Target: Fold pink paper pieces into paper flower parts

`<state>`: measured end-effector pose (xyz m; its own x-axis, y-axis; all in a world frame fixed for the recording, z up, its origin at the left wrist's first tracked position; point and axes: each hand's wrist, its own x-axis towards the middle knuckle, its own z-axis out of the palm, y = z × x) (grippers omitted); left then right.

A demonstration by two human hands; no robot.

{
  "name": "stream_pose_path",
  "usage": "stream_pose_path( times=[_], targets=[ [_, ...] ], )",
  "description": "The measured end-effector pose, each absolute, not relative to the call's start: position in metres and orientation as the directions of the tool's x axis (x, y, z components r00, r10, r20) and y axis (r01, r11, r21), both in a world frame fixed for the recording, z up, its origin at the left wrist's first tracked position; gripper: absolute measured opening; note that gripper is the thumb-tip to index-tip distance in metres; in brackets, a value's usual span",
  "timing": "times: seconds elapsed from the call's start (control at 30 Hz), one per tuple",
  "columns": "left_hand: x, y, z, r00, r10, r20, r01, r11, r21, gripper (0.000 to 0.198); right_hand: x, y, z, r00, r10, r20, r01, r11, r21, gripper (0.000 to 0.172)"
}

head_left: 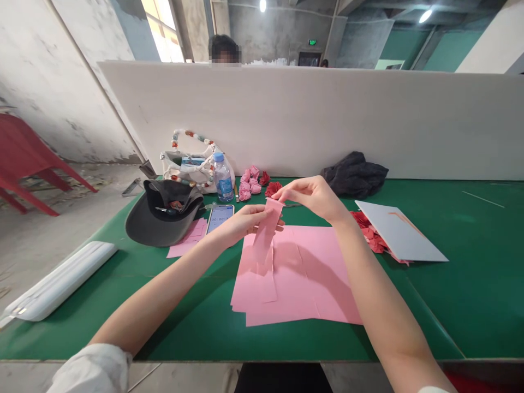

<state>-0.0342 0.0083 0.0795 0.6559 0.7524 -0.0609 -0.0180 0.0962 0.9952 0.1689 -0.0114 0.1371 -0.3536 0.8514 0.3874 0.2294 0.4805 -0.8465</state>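
A pink paper strip (268, 222) is pinched centre-frame by the left hand (249, 219), its top by the right hand (308, 197). At ten o'clock, a blue item (193, 161) is seen in a beaded bag (200, 171); the green table (475, 295) is spread toward three o'clock, edged at six.

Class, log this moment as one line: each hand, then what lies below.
left hand: holding pink strip | right hand: at strip's top end | below: pink sheets on green table
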Motion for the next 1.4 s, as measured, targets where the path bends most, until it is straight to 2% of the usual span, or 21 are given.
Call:
stream_pose_path(
  times=[0.1,0.27,0.43,0.53,0.63,0.73,0.9,1.0,1.1,1.2,1.3,1.4],
  targets=[
    [-0.037,0.009,0.082,0.654,0.755,-0.047,-0.011,0.071,0.997,0.043,0.167,-0.007,0.133,-0.384,0.852,0.357,0.294,0.479,-0.827,0.031],
    [-0.036,0.009,0.078,0.568,0.823,-0.017,0.103,-0.051,0.993,0.039,0.162,-0.001,0.124,-0.387,0.874,0.293,0.329,0.428,-0.842,0.042],
    [-0.036,0.008,0.081,0.556,0.831,-0.016,0.152,-0.083,0.985,0.042,0.159,0.003,0.113,-0.406,0.873,0.270,0.354,0.423,-0.834,0.033],
    [-0.038,0.012,0.081,0.611,0.789,-0.063,0.110,-0.006,0.994,0.045,0.156,0.006,0.108,-0.392,0.877,0.278,0.411,0.437,-0.800,0.035],
    [-0.038,0.018,0.080,0.676,0.727,-0.123,0.012,0.156,0.988,0.048,0.156,0.009,0.106,-0.408,0.868,0.283,0.458,0.462,-0.759,0.024],
    [-0.037,0.021,0.081,0.705,0.695,-0.144,-0.054,0.255,0.966,0.050,0.158,0.011,0.107,-0.415,0.865,0.281,0.450,0.464,-0.763,0.022],
    [-0.038,0.015,0.083,0.674,0.734,-0.087,0.057,0.066,0.996,0.039,0.162,0.011,0.106,-0.398,0.879,0.261,0.440,0.433,-0.787,0.024],
    [-0.038,0.012,0.084,0.660,0.749,-0.054,0.062,0.017,0.998,0.034,0.161,0.013,0.103,-0.387,0.883,0.264,0.450,0.432,-0.782,0.023],
    [-0.038,0.015,0.083,0.635,0.770,-0.059,-0.002,0.078,0.997,0.028,0.158,0.013,0.103,-0.348,0.842,0.412,0.425,0.533,-0.731,0.023],
    [-0.040,0.024,0.082,0.549,0.833,-0.065,-0.176,0.192,0.966,0.018,0.159,0.010,0.106,-0.363,0.748,0.556,0.409,0.664,-0.625,0.036],
    [-0.041,0.033,0.079,0.431,0.899,-0.079,-0.366,0.254,0.895,0.005,0.160,0.008,0.106,-0.477,0.721,0.503,0.415,0.689,-0.594,0.037],
    [-0.040,0.036,0.078,0.397,0.913,-0.093,-0.494,0.298,0.817,0.009,0.157,0.008,0.102,-0.493,0.735,0.466,0.417,0.670,-0.615,0.032]
  ],
)
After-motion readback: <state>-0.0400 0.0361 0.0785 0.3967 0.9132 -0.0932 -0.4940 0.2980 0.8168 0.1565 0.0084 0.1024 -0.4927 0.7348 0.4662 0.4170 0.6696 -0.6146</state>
